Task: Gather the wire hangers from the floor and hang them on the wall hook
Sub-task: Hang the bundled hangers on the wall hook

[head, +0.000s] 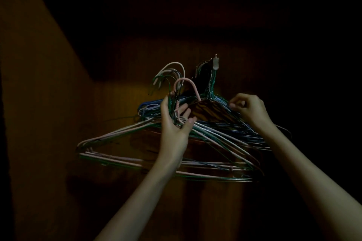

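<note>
left hand (175, 123) gripping hangers (137, 143) (bundled), wall hook (215, 63) loaded

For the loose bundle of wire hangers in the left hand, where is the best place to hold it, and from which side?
Hold the loose hanger bundle at the gathered necks, just under the hook ends, where the left hand grips now, coming from below. All the wires converge there, and the hook tops stay free for the wall hook.

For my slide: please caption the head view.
Left hand grips bundled wire hangers near the wall hook.
</note>
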A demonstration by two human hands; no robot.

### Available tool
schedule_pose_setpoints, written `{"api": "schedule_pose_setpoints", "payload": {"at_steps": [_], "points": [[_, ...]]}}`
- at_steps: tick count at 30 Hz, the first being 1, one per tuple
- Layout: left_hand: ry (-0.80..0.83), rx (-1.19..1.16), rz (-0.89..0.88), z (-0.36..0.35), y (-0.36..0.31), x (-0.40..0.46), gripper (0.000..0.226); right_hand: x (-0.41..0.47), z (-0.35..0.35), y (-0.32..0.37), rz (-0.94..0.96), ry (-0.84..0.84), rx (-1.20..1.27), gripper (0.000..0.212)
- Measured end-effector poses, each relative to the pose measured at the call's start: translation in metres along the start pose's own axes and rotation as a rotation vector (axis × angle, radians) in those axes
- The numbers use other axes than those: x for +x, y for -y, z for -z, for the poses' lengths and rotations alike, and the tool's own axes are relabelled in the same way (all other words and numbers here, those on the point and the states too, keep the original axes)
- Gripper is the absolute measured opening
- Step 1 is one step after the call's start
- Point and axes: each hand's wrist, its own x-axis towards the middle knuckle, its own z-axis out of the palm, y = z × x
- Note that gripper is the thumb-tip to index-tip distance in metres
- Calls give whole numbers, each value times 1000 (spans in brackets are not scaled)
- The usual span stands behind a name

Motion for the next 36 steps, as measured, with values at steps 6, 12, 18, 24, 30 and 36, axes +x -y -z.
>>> {"api": "schedule_pose_setpoints", "payload": {"at_steps": [6, 12, 18, 24, 30, 36], "points": [[-23, 3, 0, -1, 1, -3, 70, -9, -1, -4, 12, -56, -93, 6], [-22, 8, 18, 3, 1, -10, 68, -25, -5, 2, 1, -138, -137, 13], [3, 1, 31, 4, -6, -22, 65, -41, 1, 11, -13, -103, -211, 29], [29, -10, 62, 10, -12, -33, 64, -87, -3, 43, 129, -64, 72, 21], [9, -14, 99, 19, -20, -44, 76, -121, -17, 76, 165, 87, 162, 16], [3, -22, 95, 31, -24, -53, 77, -134, -21, 89, 150, 101, 118, 12]]}}
